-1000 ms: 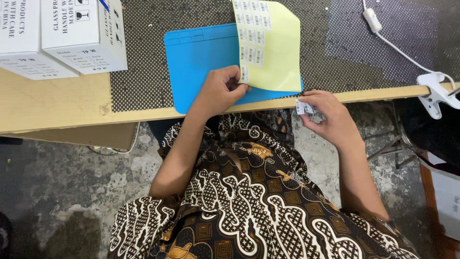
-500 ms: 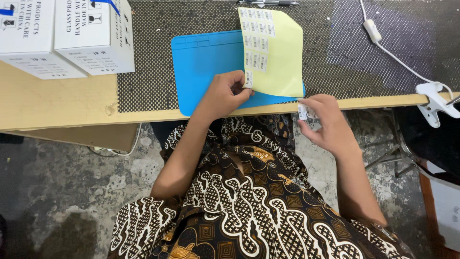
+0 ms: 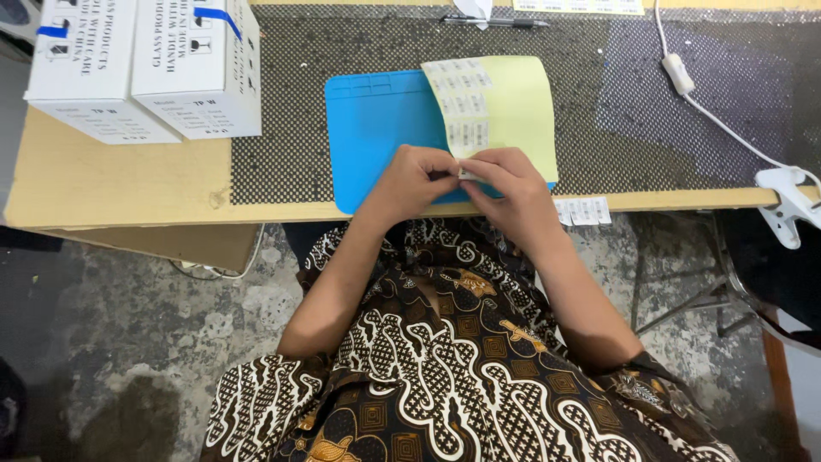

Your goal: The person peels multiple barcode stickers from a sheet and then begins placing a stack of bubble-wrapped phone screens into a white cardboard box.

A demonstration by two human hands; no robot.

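A pale yellow sticker sheet (image 3: pixel 505 107) with small white labels down its left side lies over a blue silicone mat (image 3: pixel 376 128) on the table. My left hand (image 3: pixel 415 180) and my right hand (image 3: pixel 505 184) meet at the sheet's lower left corner, fingertips pinched together on a small white label (image 3: pixel 466 174). Whether the label is peeled off the sheet I cannot tell. A strip of white labels (image 3: pixel 583 210) sticks over the table's front edge, just right of my right hand.
Two white cardboard boxes (image 3: pixel 145 64) stand at the back left. A dark mesh mat (image 3: pixel 299 111) covers the wooden table (image 3: pixel 111 180). A pen (image 3: pixel 492 21) lies at the back. A white cable with switch (image 3: pixel 680 73) runs to a white clamp (image 3: pixel 791 201) at the right.
My right hand came up from below the table edge and joined my left hand at the sheet's corner. A strip of labels now sits on the table edge where that hand was.
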